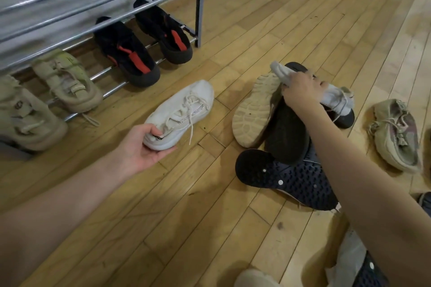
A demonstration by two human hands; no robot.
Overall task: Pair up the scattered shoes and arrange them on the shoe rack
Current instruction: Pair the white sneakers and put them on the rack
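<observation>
A white laced sneaker (pixel 180 112) is gripped at its heel by the left hand (pixel 145 147), its sole resting on the wooden floor (pixel 210 228) just in front of the shoe rack (pixel 199 2). A second white sneaker (pixel 335 95) is grasped by the right hand (pixel 300 91) above a pile holding an upturned beige shoe (pixel 253 112) and a dark perforated sole (pixel 291 182). On the rack's lowest rails a black-and-red pair (pixel 130 53) and a beige pair (pixel 67 81) are set side by side. A worn beige sneaker (pixel 396 135) lies apart at the right.
</observation>
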